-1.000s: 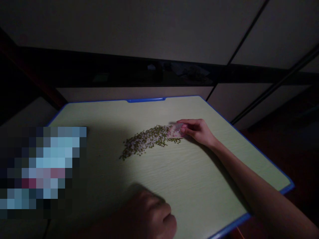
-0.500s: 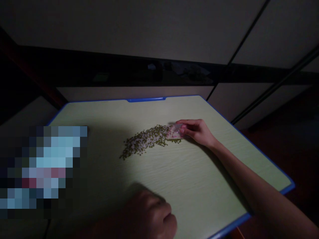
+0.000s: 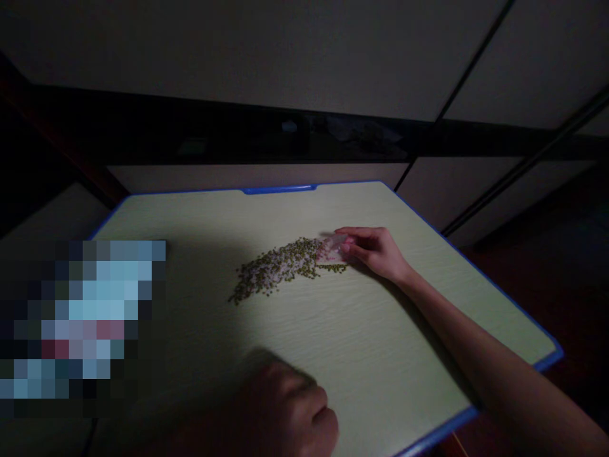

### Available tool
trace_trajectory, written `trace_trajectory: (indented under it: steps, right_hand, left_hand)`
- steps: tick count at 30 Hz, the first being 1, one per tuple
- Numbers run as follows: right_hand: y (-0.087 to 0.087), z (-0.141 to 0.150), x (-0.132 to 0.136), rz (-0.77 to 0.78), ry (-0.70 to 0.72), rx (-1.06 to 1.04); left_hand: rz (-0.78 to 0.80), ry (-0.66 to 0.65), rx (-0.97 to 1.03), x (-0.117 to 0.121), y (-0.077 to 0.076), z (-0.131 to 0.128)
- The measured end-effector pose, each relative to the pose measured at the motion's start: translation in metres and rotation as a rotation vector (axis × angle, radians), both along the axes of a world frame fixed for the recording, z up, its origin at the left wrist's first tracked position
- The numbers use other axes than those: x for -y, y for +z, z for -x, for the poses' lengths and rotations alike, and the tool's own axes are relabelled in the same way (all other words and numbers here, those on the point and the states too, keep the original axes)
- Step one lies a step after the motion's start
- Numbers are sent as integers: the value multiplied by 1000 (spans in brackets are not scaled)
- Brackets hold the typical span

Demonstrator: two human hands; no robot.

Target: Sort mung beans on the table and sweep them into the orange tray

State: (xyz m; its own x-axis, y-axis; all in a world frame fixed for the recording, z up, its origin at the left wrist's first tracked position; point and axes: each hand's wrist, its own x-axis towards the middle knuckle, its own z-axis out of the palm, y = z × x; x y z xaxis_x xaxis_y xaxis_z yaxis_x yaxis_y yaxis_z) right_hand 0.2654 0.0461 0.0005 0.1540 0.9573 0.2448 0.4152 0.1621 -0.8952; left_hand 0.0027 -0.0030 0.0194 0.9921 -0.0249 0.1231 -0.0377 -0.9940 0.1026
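Note:
A long pile of green beans mixed with white grains like rice [image 3: 278, 263] lies across the middle of the table. At the pile's right end, my right hand [image 3: 378, 251] is closed on a thin, translucent piece with pink markings [image 3: 332, 249], pinched between thumb and fingers. The piece's left edge meets the grains, and several green beans lie just below it. Closer to me, my left hand [image 3: 290, 412] rests as a fist at the front of the table, apart from the pile. Nothing sticks out of it; its palm side is hidden.
The pale table [image 3: 404, 355] has a blue rim and a blue handle piece [image 3: 280, 190] at its far edge. A pixelated blue-white object [image 3: 104, 298] is at the left. Behind stand light cabinet panels [image 3: 238, 57] with a dark band.
My right hand and the translucent piece have shifted very slightly left along the pile. My left hand stays where it was.

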Motion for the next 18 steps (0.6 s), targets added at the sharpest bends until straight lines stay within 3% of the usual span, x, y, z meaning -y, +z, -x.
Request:
trace_trajectory:
  steps: [18]
  right_hand:
    - [0,4,0,12,-2,-31]
  left_hand:
    - [2,21,3,1,-3,-1]
